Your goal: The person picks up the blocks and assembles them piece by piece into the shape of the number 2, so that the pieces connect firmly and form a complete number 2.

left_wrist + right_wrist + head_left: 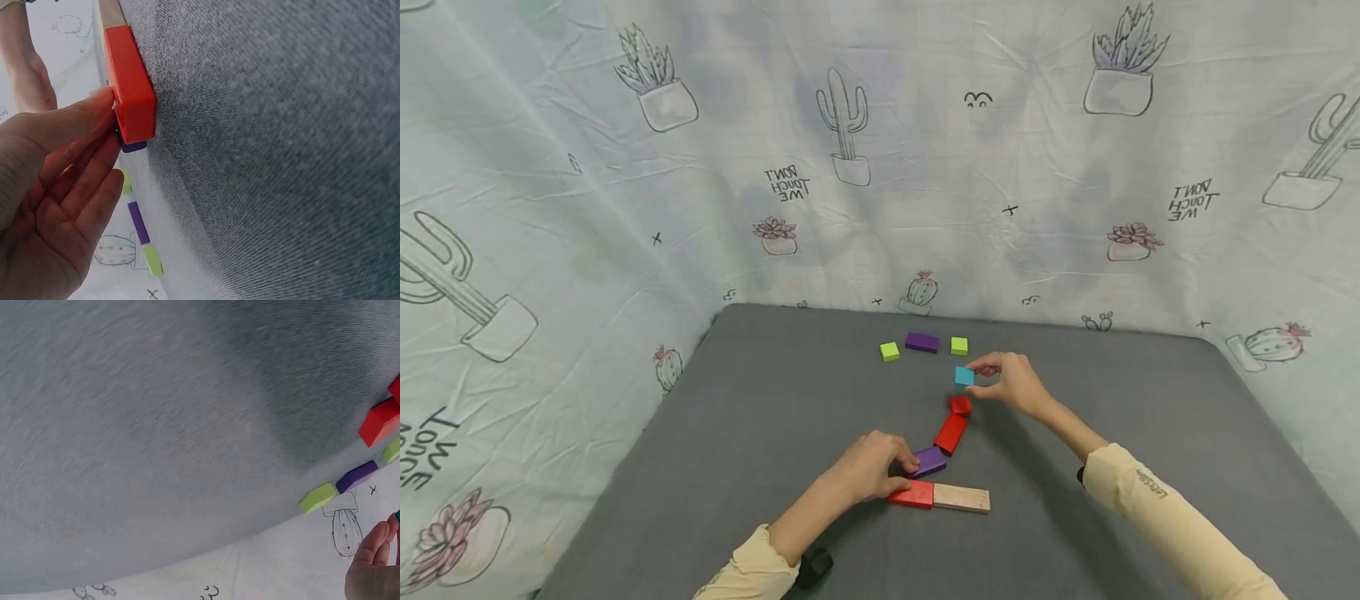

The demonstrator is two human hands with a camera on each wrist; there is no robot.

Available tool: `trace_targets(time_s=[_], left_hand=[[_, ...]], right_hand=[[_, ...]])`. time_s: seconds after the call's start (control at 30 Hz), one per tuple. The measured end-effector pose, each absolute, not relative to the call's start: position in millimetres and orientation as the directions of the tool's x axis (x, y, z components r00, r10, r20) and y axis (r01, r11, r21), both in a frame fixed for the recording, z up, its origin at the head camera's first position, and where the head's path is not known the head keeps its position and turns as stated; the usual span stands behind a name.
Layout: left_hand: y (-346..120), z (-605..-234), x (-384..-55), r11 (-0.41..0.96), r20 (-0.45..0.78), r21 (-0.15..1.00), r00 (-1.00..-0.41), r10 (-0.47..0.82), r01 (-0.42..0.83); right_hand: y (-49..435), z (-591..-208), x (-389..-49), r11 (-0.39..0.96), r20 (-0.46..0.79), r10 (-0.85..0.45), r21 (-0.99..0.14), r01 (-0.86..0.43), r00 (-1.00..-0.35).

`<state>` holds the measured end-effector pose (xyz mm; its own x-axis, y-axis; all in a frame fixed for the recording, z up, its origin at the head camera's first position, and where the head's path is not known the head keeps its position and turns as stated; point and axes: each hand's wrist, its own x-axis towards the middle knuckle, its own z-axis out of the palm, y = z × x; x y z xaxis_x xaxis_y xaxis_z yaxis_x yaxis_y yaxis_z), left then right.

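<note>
My right hand [1011, 385] pinches a small light-blue block [964, 377] between thumb and fingertips. Below that block are a small red block [960, 406] and a longer red block [951, 434] in a slanting line. My left hand [868, 467] has its thumb and fingers around the left end of a purple block [930, 461]. The thumb also touches a red block [129, 84], which lies end to end with a plain wooden block [962, 497]. In the right wrist view only part of the right hand [377, 565] shows, with a sliver of the blue block at the edge.
Toward the back of the grey table [790, 375] lies a dark purple block [922, 342]. A lime green block [890, 352] sits to its left and another lime green block [959, 346] to its right. A cactus-print cloth [925, 167] hangs behind the table.
</note>
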<state>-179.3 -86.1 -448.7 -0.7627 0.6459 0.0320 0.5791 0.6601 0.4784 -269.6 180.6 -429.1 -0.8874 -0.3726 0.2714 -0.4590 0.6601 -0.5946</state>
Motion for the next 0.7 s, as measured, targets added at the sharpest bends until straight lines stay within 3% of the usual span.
trace_targets(time_s=[0.7], left_hand=[[-86,-450,-179,0.654,0.032,0.472,-0.753,0.657,0.59]], right_hand=[[181,-440,-288,0.661,0.247,-0.441,-0.561,-0.498,-0.863]])
